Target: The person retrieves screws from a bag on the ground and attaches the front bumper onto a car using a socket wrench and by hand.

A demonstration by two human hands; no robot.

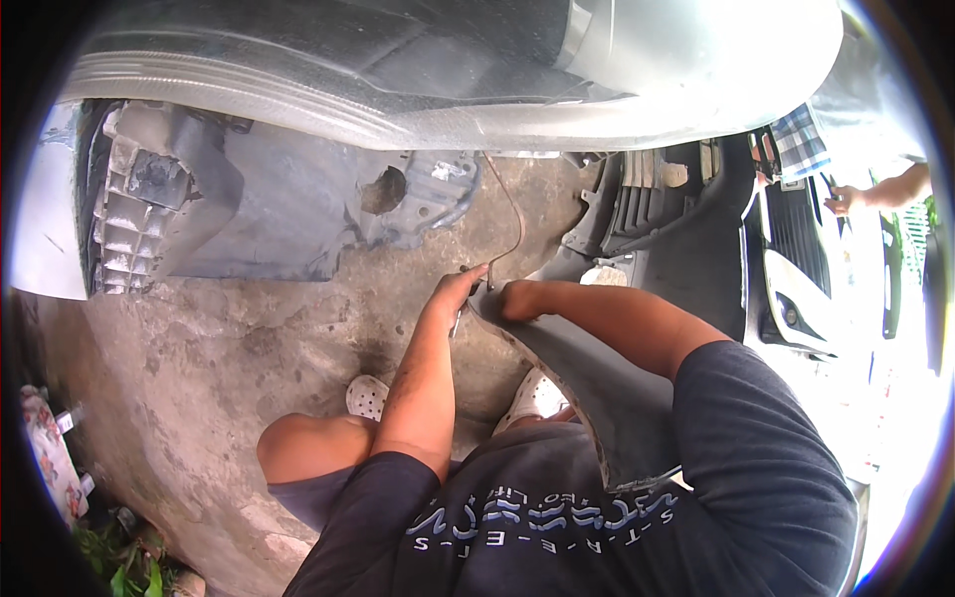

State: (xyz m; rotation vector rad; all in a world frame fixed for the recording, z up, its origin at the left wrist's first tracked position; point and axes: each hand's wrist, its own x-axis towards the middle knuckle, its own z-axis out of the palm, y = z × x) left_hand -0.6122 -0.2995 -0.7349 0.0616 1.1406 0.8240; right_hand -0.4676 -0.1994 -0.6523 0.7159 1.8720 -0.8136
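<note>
My left hand [460, 294] is closed at the narrow upper tip of a dark curved panel [587, 398], where a thin brownish cord [519, 221] from the car body meets it. A small metal piece shows below these fingers; exactly what they grip is unclear. My right hand [522, 298] has its fingers curled on the same panel just right of my left hand, the fingertips partly hidden. The panel lies slanting beneath my right forearm, its wide lower end against my dark shirt.
A silver car body [686, 90] spans the top. Detached liners [269, 199] and dark bumper parts [676, 249] lie on the concrete floor [229, 348]. At right, another person's hand [846, 199] holds something small. Plants [129, 567] and floral fabric [45, 448] sit lower left.
</note>
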